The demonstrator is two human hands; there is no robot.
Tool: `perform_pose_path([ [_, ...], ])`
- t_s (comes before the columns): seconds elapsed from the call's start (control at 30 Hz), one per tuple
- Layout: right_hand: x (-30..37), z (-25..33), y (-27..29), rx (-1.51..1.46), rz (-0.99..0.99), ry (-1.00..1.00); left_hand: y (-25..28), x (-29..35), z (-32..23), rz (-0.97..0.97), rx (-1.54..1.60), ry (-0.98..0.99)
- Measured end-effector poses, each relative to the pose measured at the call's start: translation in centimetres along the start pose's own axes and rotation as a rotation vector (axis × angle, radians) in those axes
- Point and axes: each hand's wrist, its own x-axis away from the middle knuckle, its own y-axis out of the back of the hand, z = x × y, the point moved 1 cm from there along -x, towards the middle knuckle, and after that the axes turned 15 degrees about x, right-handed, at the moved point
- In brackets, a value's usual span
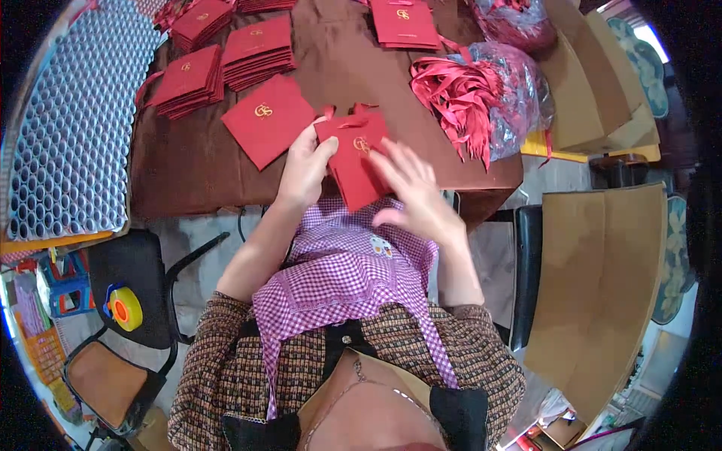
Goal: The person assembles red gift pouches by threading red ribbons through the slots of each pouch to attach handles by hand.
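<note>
Seen from above, a seated person works at the near edge of a counter covered in dark brown cloth. The left hand, just left of the frame's centre, is closed on the left edge of a small flat red paper gift bag with a gold emblem, thumb on top and fingers beneath. The right hand, just right of centre, lies open with fingers spread, its fingertips resting on the right side of the bag's face; it grips nothing. The bag sits tilted at the counter's front edge, partly over the person's lap, with a thin red ribbon handle looped at its top.

Judging from this, the step in hand is finishing or flattening one bag once its ribbon is in. The next move seems to call for pressing the bag flat and keeping the ribbon from pulling out while it is set aside.

Just left of the bag lies a single flat red bag. Toward the upper left are several neat stacks of flat red bags, and another stack sits at the top centre. In the upper right, a clear plastic sack stuffed with loose red ribbons rests on the counter. Brown cardboard sheets stand at the right. A mat of blue-grey tube ends fills the left edge, and a black chair holding a yellow tape measure sits lower left.
</note>
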Motion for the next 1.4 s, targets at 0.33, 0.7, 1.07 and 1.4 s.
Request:
perform_pose_path([
  [0.33,2.5,-0.3,-3.4,-0.775,-0.416,-0.296,-1.0,-0.1,-1.6,0.16,-0.667,-0.195],
  [0.7,-0.4,-9.5,-5.9,-0.828,-0.231,-0.569,2.3,-0.8,-0.6,-0.096,-0.781,0.168],
  [1.07,-6.1,-16.0,-7.1,0.47,-0.198,-0.6,1.1,-0.7,-0.3,-0.06,-0.458,0.09],
  [1.4,-4.2,-9.3,-1.4,-0.376,-0.413,-0.521,2.1,-1.0,0.6,-0.024,-0.526,0.084],
])
